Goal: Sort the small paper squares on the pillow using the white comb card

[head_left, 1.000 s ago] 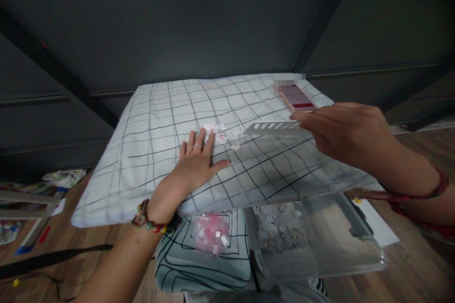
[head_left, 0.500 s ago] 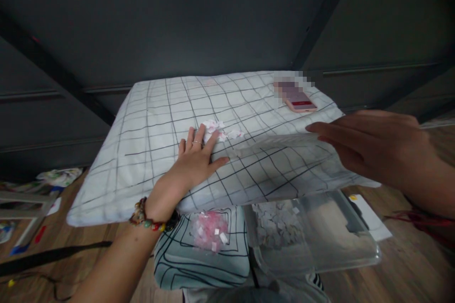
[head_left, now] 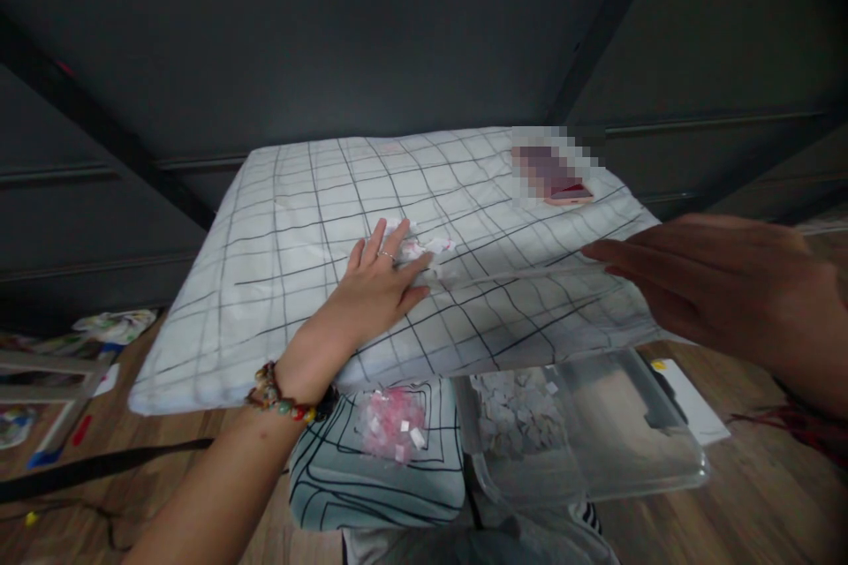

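A white tablecloth with a dark grid covers the table in front of me. My left hand lies flat on it, fingers spread, its fingertips touching a few small white paper scraps with pink marks. At the right, my right hand has thumb and fingers pinched together on a raised fold of the tablecloth near the front edge. The fold runs left from those fingertips toward my left hand. What lies between the right fingers is partly hidden.
A phone, partly blurred out, lies at the back right. Below the front edge are a patterned stool bearing a pink bag and a clear plastic box with paper scraps. A dark wall stands behind.
The raised fold of tablecloth has flattened. My left hand has slid slightly up and right over the scraps, and my right hand has shifted a little right.
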Demonstrator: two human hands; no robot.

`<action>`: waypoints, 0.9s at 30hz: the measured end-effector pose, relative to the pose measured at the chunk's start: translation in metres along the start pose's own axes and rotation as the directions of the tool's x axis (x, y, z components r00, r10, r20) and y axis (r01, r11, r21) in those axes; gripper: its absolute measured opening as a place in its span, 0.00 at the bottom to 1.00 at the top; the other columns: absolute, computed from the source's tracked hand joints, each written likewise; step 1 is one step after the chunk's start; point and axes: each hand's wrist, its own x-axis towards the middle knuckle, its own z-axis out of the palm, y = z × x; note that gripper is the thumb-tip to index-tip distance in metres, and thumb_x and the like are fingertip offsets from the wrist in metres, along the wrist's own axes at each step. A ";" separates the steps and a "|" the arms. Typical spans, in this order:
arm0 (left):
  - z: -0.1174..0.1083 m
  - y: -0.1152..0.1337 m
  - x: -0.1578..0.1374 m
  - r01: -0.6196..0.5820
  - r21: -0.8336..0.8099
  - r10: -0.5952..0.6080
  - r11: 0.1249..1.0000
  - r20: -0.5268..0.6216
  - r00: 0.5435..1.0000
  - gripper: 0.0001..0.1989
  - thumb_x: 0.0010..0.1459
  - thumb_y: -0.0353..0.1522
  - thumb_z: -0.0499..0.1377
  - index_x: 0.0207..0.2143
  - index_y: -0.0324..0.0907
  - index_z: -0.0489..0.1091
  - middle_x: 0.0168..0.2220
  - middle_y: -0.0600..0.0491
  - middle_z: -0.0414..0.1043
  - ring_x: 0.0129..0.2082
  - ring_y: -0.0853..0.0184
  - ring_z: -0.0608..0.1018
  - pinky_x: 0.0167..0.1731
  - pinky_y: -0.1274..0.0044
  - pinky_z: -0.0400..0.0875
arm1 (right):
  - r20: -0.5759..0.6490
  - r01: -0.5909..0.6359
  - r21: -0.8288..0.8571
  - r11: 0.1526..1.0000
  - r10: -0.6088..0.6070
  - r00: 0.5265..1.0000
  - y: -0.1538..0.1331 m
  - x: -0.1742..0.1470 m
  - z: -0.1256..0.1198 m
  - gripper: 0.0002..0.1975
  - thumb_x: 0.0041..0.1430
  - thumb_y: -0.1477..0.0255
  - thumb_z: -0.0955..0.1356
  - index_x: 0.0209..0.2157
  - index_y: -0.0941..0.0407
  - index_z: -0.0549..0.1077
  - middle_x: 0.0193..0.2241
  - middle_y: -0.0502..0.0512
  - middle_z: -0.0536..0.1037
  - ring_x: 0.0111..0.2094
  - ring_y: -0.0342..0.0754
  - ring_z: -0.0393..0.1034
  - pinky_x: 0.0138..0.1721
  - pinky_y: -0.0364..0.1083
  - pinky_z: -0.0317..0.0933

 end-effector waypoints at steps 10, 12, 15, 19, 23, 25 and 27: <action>0.002 -0.001 0.002 -0.037 -0.014 0.038 0.999 0.063 0.997 0.21 0.64 0.38 0.46 0.59 0.52 0.56 0.68 0.52 0.29 0.64 0.48 0.34 0.60 0.55 0.38 | 0.001 -0.003 0.015 1.000 0.003 1.000 -0.001 0.000 0.000 0.13 0.56 0.82 0.62 0.43 0.58 0.67 0.28 0.52 0.76 0.28 0.43 0.67 0.30 0.43 0.62; 0.002 -0.001 0.002 -0.021 -0.011 0.022 1.000 0.071 0.997 0.24 0.63 0.39 0.46 0.62 0.51 0.50 0.68 0.50 0.29 0.64 0.49 0.33 0.60 0.56 0.39 | -0.016 -0.022 -0.003 1.000 0.022 1.000 -0.005 0.002 -0.001 0.12 0.57 0.81 0.62 0.43 0.58 0.67 0.27 0.51 0.75 0.27 0.42 0.67 0.29 0.42 0.62; 0.001 -0.002 0.000 -0.016 -0.016 0.017 1.000 0.072 0.997 0.28 0.63 0.40 0.47 0.64 0.47 0.45 0.68 0.47 0.28 0.65 0.50 0.33 0.60 0.56 0.40 | -0.020 -0.060 -0.020 0.998 0.059 0.998 -0.011 0.005 -0.003 0.10 0.59 0.79 0.62 0.42 0.56 0.67 0.24 0.49 0.74 0.24 0.42 0.66 0.25 0.42 0.60; -0.003 -0.001 -0.007 -0.029 -0.020 0.031 0.999 0.073 0.997 0.29 0.62 0.41 0.48 0.63 0.46 0.47 0.68 0.46 0.28 0.65 0.49 0.33 0.60 0.57 0.41 | -0.012 -0.048 -0.010 0.999 0.048 0.999 -0.010 0.007 0.001 0.11 0.57 0.81 0.61 0.41 0.57 0.68 0.24 0.49 0.75 0.23 0.42 0.65 0.25 0.43 0.60; -0.003 -0.001 -0.014 -0.066 -0.024 0.068 0.997 0.069 0.995 0.27 0.62 0.40 0.50 0.62 0.44 0.51 0.67 0.45 0.29 0.65 0.49 0.34 0.60 0.58 0.40 | 0.008 -0.043 -0.044 0.998 0.043 0.999 -0.004 0.006 0.004 0.10 0.58 0.78 0.62 0.41 0.58 0.68 0.24 0.51 0.75 0.23 0.43 0.65 0.24 0.43 0.58; -0.001 0.000 -0.016 -0.087 -0.040 0.089 0.995 0.059 0.994 0.27 0.62 0.40 0.50 0.61 0.45 0.52 0.68 0.47 0.28 0.65 0.50 0.34 0.60 0.58 0.41 | 0.005 -0.066 -0.052 0.996 0.067 0.998 -0.002 0.005 0.003 0.09 0.59 0.76 0.61 0.42 0.57 0.68 0.24 0.50 0.74 0.23 0.42 0.66 0.23 0.43 0.58; 0.000 0.001 -0.016 -0.089 -0.053 0.092 0.995 0.063 0.994 0.26 0.62 0.40 0.50 0.61 0.47 0.52 0.68 0.48 0.28 0.65 0.49 0.34 0.60 0.57 0.42 | 0.007 -0.065 -0.036 0.997 0.066 0.998 -0.001 0.004 0.001 0.10 0.60 0.75 0.61 0.43 0.56 0.67 0.25 0.49 0.74 0.25 0.42 0.67 0.24 0.42 0.58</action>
